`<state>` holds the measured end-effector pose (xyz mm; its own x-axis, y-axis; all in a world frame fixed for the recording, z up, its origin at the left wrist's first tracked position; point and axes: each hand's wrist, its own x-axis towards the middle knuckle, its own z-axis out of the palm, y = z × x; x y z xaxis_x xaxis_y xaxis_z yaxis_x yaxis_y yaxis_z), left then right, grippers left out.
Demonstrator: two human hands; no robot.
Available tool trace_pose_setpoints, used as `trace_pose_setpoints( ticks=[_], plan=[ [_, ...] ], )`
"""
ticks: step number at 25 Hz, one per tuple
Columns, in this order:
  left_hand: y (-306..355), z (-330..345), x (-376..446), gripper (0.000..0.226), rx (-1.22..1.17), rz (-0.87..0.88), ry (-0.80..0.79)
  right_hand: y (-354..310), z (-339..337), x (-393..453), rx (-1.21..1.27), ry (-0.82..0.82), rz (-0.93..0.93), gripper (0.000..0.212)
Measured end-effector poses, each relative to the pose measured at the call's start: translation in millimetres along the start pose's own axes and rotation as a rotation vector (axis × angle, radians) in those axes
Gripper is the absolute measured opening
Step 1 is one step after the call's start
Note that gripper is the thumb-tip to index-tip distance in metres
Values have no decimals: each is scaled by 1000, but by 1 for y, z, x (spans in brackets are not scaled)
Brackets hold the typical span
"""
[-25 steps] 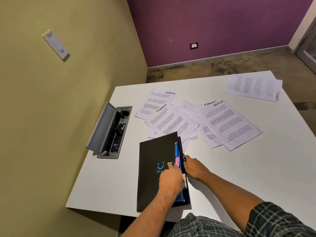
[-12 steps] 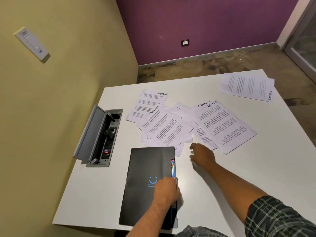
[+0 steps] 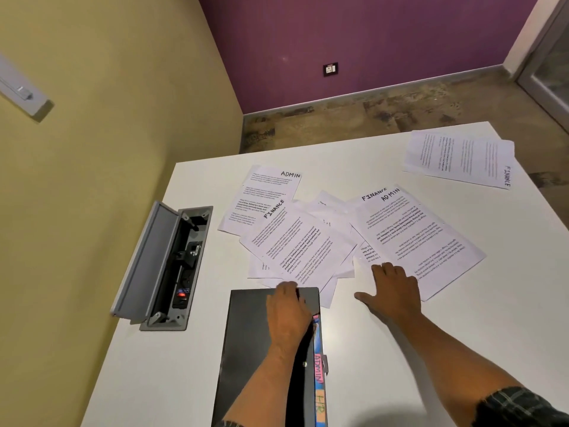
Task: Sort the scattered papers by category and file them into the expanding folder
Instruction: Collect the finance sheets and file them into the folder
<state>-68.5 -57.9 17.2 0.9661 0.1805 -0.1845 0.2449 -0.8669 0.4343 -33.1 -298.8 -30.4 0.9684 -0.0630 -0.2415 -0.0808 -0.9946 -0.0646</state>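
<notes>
Sorting barely begun: papers all loose on counter, none visibly filed. Left hand lies flat on black expanding folder at near edge (ADMIN, HR tabs showing). Right hand open, fingers spread, touching nearest sheet's edge.

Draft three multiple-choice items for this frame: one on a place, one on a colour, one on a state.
1. Where does the lone sheet marked FINANCE lie?
A. far right corner of the table
B. inside the folder
C. on the floor

2. What colour is the folder cover?
A. white
B. black
C. red

3. What is the right hand doing?
A. gripping a pen
B. lying open, fingers spread, at the near edge of the papers
C. resting in the lap

Answers: 1 A, it sits apart by the far right corner; 2 B, the cover under the left hand is black; 3 B, its fingers are spread flat.
</notes>
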Motion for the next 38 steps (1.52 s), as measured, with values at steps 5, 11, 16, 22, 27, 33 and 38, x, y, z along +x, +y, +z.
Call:
trace_pose_setpoints(
  ticks=[5,11,16,22,27,33,38],
  plan=[
    [-23,11,45,81,89,-247,-113,-30,8,19,83,216,80,59],
    [-18,26,55,105,169,-289,-284,-72,-18,90,244,58,-12,93],
    [-27,27,55,109,154,-277,-268,-84,-28,110,119,-7,66,93],
    [-24,25,62,113,147,-301,-288,-93,-33,111,181,-89,120,84],
    [-22,27,62,114,92,-338,-280,-100,-26,98,124,23,61,81],
    [-27,31,62,115,31,-346,-247,-103,-27,96,185,11,61,67],
    [-25,30,62,114,6,-349,-228,-104,-24,96,454,-58,123,49]
  ],
)
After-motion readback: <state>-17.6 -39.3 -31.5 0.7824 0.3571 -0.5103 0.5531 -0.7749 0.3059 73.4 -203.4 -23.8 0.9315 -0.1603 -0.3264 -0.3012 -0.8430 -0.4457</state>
